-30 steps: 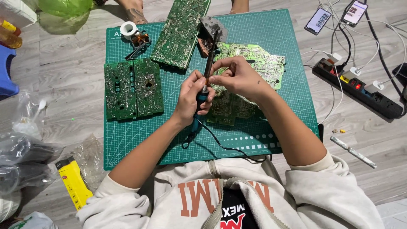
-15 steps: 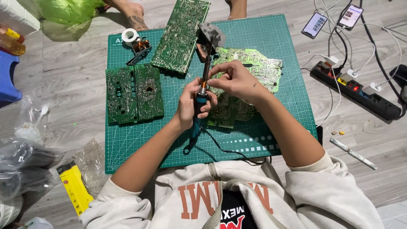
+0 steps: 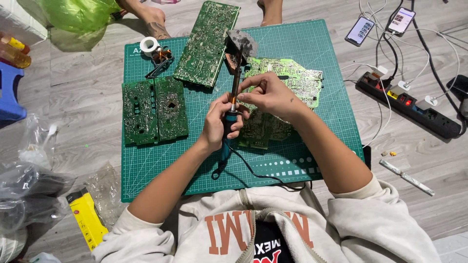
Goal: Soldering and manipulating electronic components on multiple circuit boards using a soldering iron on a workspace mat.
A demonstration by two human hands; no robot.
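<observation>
Head camera, looking down: a person seated on a wooden floor works over a green cutting mat point(image 3: 312, 53), the left hand point(image 3: 217, 124) wrapped closed around the blue handle of a soldering iron point(image 3: 231, 109) whose shaft points away toward a grey, ash-stained iron stand point(image 3: 242, 43) at the mat's far side. The right hand point(image 3: 270, 95) has its fingers pinched together at the iron's upper shaft, just beside the left; whether they grip a strand of solder or the shaft itself cannot be told. Beneath both hands lies a pale green circuit board point(image 3: 297, 80), solder side up. A long dark board point(image 3: 207, 41) and a squarer board point(image 3: 153, 112) sit to the left, with a roll of white tape point(image 3: 148, 45) beyond. A power strip point(image 3: 409, 104) and two phones point(image 3: 360, 30) lie off the mat to the right. Done well, this step likely calls for a steady iron, fingers clear of the hot tip, and the trailing cord point(image 3: 253, 170) kept slack.
</observation>
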